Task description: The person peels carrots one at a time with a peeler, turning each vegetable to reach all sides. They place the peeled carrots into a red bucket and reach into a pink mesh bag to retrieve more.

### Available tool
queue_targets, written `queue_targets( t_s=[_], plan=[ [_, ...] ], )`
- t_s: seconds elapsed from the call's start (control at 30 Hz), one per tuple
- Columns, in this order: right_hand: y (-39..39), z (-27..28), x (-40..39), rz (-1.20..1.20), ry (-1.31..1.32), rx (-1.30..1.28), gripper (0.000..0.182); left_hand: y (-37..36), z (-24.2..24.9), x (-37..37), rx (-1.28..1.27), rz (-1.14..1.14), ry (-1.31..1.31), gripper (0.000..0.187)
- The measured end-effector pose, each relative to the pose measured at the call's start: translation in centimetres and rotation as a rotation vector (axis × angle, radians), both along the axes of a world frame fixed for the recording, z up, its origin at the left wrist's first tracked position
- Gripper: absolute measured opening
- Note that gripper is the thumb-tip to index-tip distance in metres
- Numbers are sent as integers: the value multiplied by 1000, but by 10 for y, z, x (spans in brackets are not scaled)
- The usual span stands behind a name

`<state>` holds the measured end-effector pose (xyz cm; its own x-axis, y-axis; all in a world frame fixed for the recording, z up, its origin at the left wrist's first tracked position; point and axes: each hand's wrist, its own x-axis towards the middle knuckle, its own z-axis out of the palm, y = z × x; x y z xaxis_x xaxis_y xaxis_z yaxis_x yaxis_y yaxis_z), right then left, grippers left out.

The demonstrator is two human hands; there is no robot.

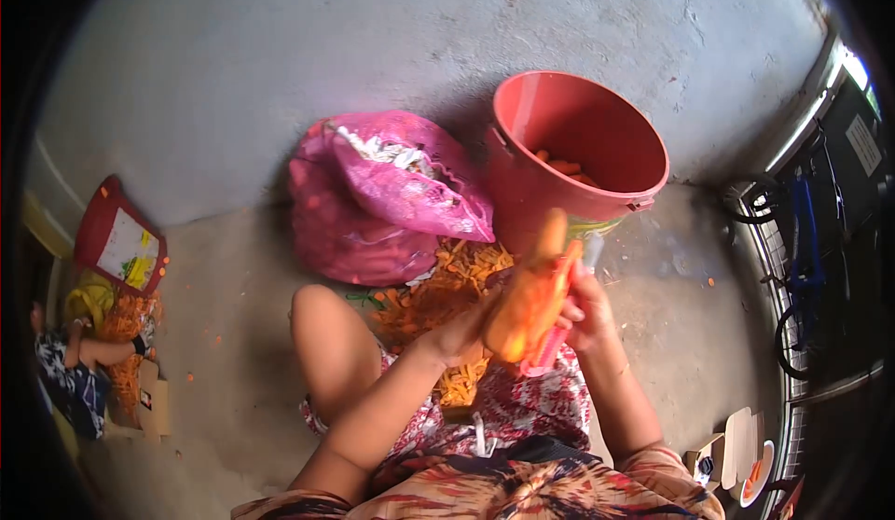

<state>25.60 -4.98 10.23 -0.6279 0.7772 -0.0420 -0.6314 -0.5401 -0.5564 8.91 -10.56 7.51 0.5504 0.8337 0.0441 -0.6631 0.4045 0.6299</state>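
Up close, L hand [463,331] holds carrot [533,296], R hand [585,312] peeler [552,329]; no legible writing.

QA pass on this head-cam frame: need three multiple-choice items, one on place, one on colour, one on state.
1. Where is the pile of carrot peelings?
A. On the floor before the pink sack
B. On a table
C. In the bucket

2. What colour is the bucket?
A. Blue
B. Red
C. White

3. What does the left hand hold?
A. Nothing
B. A knife
C. A carrot

Key: 1 A, the peelings lie on the floor by the pink sack. 2 B, its wall and rim are red. 3 C, the fingers wrap the carrot, while the right hand holds a pink peeler to it.
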Motion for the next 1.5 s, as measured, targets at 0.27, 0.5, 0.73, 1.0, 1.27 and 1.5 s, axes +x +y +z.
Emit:
queue_targets(
  t_s=[0.27, 0.5, 0.73, 1.0, 1.27, 1.5],
  plan=[
    [-19, 2, -54, -32, -577, 95, 24, -46, -34, -48, -327, -7, -479, 54],
    [-5, 0, -50, -504, -696, 243, 17, -68, -66, -50, -368, 140, -397, 47],
    [-60, 17, -88, -395, -972, 504, 16, -63, -46, -32, -412, 150, -450, 44],
    [5, -20, -70, -1011, -1132, 1002, 16, -81, -46, -33, -350, 61, -209, 54],
    [-20, 11, -75, -788, -869, 801, 12, -73, -64, -29, -495, 76, -547, 51],
    [-65, -10, -92, -553, -859, 902, 12, -72, -33, -28, -346, 352, -345, 37]
  ],
)
